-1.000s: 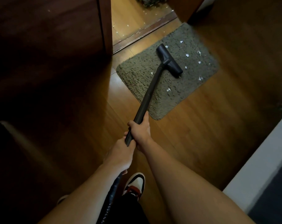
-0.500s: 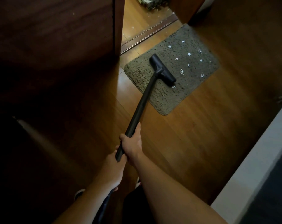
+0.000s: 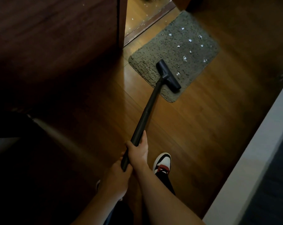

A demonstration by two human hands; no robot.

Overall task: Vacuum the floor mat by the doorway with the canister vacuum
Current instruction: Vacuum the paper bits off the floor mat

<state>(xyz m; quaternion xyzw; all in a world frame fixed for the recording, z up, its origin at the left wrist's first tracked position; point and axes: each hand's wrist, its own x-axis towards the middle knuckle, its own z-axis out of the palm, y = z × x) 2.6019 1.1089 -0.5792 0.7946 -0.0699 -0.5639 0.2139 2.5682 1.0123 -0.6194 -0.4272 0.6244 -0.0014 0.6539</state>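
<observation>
A dark wooden door (image 3: 56,38) fills the left side, its edge standing beside a lit gap where a threshold strip (image 3: 147,21) crosses the wooden floor (image 3: 202,127). Low in the middle, 2 hands hold the black vacuum wand (image 3: 147,114): the left hand (image 3: 116,179) is wrapped round its lower end, and the right hand (image 3: 137,153) is clamped round the tube just above it, with 1 finger lying straight along the tube. The wand slopes up and right to the black floor nozzle (image 3: 168,75), which rests flat on the near part of the grey shaggy mat (image 3: 153,62), close to its near corner. The mat lies on the floor next to the threshold. Small white scraps (image 3: 189,40) dot the mat's far and right parts, and 1 lies just beside the nozzle. Right of the hands, a white, black and red shoe (image 3: 162,161) stands on the floor. A pale ledge (image 3: 251,159) runs along the right edge.
</observation>
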